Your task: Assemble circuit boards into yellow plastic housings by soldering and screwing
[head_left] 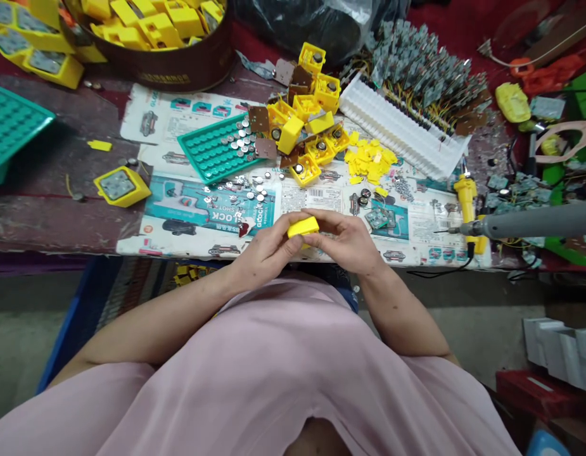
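Observation:
Close to the table's front edge, my left hand (270,247) and my right hand (346,239) both grip one small yellow plastic case (303,227). Fingers from both sides wrap it, so only its upper face and a bit of its underside show. Beyond the hands lie open yellow cases (306,170) with round metal parts inside, in a loose cluster. Small yellow plastic pieces (369,158) are heaped to the right of them. Silvery button cells (245,140) are scattered on and around a green tray (197,155). A yellow case with a circuit board (121,185) rests at the left.
A round brown tin (178,73) full of yellow cases stands at the back left. Circuit boards with wires (426,69) stand in a white foam rack (401,126). A yellow-handled soldering iron (466,196) and a grey rod-shaped tool (535,221) are at the right.

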Available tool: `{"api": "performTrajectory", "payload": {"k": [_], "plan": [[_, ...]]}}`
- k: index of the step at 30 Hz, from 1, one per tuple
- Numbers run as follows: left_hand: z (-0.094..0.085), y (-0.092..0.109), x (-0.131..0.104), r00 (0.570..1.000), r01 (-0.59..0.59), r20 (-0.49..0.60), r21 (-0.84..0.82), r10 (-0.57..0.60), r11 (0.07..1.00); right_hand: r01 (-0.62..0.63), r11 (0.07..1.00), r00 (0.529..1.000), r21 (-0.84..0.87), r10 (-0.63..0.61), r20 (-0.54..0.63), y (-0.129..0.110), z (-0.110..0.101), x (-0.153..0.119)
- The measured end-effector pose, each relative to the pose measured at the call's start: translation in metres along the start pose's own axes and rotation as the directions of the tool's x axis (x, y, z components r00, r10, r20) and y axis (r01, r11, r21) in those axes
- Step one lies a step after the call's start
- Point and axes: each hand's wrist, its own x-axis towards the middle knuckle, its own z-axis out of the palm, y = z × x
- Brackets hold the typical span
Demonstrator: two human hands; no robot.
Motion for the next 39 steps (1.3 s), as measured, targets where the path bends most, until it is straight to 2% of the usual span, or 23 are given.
{"api": "performTrajectory", "payload": {"k": [3, 7, 9, 11, 14, 17, 20, 22, 24, 26, 28, 35, 39], "plan": [[0.0, -0.001, -0.002, 1.0, -0.027, -0.011, 0.069, 0.028, 0.997, 0.019, 1.0, 0.995, -0.023, -0.021, -0.094, -0.005, 0.008, -0.005], [-0.005, 0.001, -0.001, 0.999, 0.01, -0.04, 0.069, -0.007, 0.998, 0.137, 0.977, 0.968, -0.165, -0.167, -0.186, -0.006, 0.019, -0.01], [-0.01, 0.003, 0.001, 1.0, 0.027, -0.015, 0.07, -0.026, 0.997, 0.147, 0.979, 0.968, -0.142, -0.172, -0.183, -0.001, 0.02, -0.01], [-0.013, 0.004, 0.003, 0.998, 0.018, 0.064, 0.041, -0.021, 0.999, 0.097, 0.995, 0.983, -0.035, -0.101, -0.155, 0.004, 0.016, -0.011], [-0.016, 0.001, 0.004, 0.984, 0.002, 0.177, -0.115, 0.019, 0.993, 0.023, 0.997, 0.995, 0.07, -0.016, -0.099, 0.005, 0.007, -0.013], [-0.015, -0.003, 0.002, 0.976, 0.047, 0.218, -0.254, 0.01, 0.966, 0.064, 0.998, 0.997, 0.024, -0.062, -0.05, -0.002, -0.003, -0.017], [-0.013, -0.005, 0.003, 0.982, 0.037, 0.189, -0.293, 0.02, 0.955, 0.156, 0.986, 0.982, -0.063, -0.162, -0.093, -0.008, -0.008, -0.02], [-0.01, -0.005, 0.004, 0.991, -0.014, 0.128, -0.223, 0.043, 0.975, 0.217, 0.968, 0.961, -0.124, -0.234, -0.15, -0.009, -0.008, -0.021], [-0.007, -0.005, 0.005, 0.998, -0.049, 0.05, -0.023, 0.05, 0.999, 0.231, 0.961, 0.951, -0.149, -0.256, -0.175, -0.007, -0.008, -0.022], [-0.004, -0.005, 0.005, 0.998, -0.062, -0.01, 0.224, 0.066, 0.973, 0.216, 0.965, 0.955, -0.152, -0.241, -0.174, -0.005, -0.009, -0.023], [-0.002, -0.004, 0.004, 0.996, -0.08, -0.012, 0.383, 0.091, 0.92, 0.209, 0.958, 0.956, -0.196, -0.242, -0.165, -0.003, -0.009, -0.024], [-0.001, 0.001, 0.003, 0.982, -0.183, 0.055, 0.473, 0.179, 0.862, 0.257, 0.895, 0.91, -0.364, -0.351, -0.221, 0.006, 0.0, -0.031], [-0.003, 0.001, 0.006, 0.962, -0.265, 0.081, 0.503, 0.261, 0.822, 0.319, 0.842, 0.887, -0.435, -0.427, -0.175, 0.01, 0.001, -0.028]]}}
